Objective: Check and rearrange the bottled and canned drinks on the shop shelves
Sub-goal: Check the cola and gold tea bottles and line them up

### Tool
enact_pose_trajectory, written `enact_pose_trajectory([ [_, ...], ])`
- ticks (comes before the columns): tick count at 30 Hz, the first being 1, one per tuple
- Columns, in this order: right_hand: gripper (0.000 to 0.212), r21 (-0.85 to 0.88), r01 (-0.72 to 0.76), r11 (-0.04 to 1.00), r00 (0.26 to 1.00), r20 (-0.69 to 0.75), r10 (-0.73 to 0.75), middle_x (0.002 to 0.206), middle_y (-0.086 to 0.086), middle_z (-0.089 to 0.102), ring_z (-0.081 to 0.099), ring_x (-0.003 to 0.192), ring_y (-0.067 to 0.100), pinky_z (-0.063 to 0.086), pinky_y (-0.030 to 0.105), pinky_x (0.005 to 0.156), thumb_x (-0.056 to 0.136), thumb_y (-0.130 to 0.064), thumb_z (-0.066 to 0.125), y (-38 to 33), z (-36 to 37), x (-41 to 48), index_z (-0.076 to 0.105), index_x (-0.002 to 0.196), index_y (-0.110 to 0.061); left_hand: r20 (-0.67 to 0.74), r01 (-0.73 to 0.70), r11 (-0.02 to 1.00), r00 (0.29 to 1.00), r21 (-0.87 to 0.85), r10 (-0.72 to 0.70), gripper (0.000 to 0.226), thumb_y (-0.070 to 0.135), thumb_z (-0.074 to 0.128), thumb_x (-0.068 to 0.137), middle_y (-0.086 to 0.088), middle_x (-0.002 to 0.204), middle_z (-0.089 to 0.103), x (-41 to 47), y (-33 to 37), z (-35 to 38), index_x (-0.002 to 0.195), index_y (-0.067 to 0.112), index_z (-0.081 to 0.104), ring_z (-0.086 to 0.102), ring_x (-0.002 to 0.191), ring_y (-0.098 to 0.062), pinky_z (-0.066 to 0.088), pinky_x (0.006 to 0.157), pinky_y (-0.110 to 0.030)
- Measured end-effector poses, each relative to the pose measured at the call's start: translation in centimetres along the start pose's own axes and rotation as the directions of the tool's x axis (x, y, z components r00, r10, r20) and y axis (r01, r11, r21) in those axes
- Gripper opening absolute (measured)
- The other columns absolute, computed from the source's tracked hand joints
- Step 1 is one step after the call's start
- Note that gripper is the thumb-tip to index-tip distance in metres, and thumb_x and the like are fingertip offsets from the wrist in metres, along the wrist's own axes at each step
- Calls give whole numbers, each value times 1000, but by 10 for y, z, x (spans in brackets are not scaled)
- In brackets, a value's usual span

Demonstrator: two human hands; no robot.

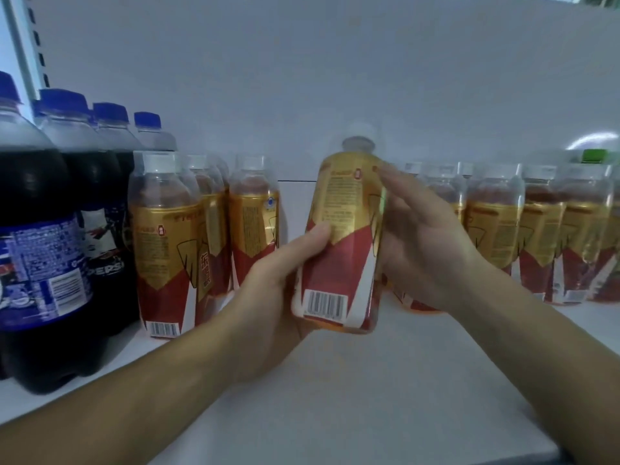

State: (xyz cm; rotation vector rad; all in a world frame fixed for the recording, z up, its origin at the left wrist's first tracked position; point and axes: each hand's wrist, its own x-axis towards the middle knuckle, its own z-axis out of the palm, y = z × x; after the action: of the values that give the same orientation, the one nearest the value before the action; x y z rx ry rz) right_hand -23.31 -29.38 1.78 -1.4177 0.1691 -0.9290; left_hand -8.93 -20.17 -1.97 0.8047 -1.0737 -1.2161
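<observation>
2 bare forearms reach in from the bottom edge, and our left hand (278, 297) grips the lower part of a clear plastic bottle with a gold-and-red label and a white cap (342, 250). The thumb lies across the front of the label and the fingers curl round behind. Our right hand (426, 243) lies flat along the bottle's right side, fingers straight and together, seemingly touching it and holding nothing.

The bottle leans slightly left and is held just above the white shelf (385, 397), barcode and small print towards us. It sits in front of the gap between 2 groups of matching bottles.

The left group of gold-and-red bottles (164, 243) stands upright beside large dark cola bottles with blue caps (37, 229). The right group of gold-and-red bottles (493, 229) runs to the frame edge, where 1 green cap (593, 156) shows behind it, too blurred to identify.

We judge the task to be partway through: this bottle is under inspection and not yet put back. The shelved bottles show barcodes and small print rather than fronts, so they may want turning. The gap needs filling, and how many bottles have been checked we cannot tell.
</observation>
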Motion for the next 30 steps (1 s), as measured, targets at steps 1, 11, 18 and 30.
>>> enact_pose_trajectory([
  [1,57,3,8,1000,1000,-2,-8,118,15,72,70,107,31,58,45,94,84,-39,63,-1,-1,0,60,130,-7,38,14,999,999,-38,-12,45,39,77,63,-13,102,75,-1,1,1,101,15,78,73,87,-29,60,69,-45],
  [11,70,25,-10,1000,991,-137,13,116,13,71,70,105,32,56,49,96,76,-41,73,3,2,3,55,135,-8,-163,8,993,987,115,10,57,63,53,76,-7,103,77,6,-7,7,114,24,70,75,92,-28,60,72,-49],
  [18,78,-75,27,997,988,-149,-38,122,22,68,70,103,35,55,54,97,69,-46,84,4,-2,5,58,131,-6,-105,28,990,994,141,-13,57,65,48,84,-7,107,76,5,-1,6,110,22,76,73,101,-27,57,82,-40],
  [30,63,-122,21,992,992,-122,-36,134,23,62,65,117,34,58,42,87,89,-43,63,6,-8,9,54,140,-6,-67,33,999,997,39,-30,62,57,49,84,-18,106,74,2,4,6,114,8,74,72,83,-34,61,65,-42],
])
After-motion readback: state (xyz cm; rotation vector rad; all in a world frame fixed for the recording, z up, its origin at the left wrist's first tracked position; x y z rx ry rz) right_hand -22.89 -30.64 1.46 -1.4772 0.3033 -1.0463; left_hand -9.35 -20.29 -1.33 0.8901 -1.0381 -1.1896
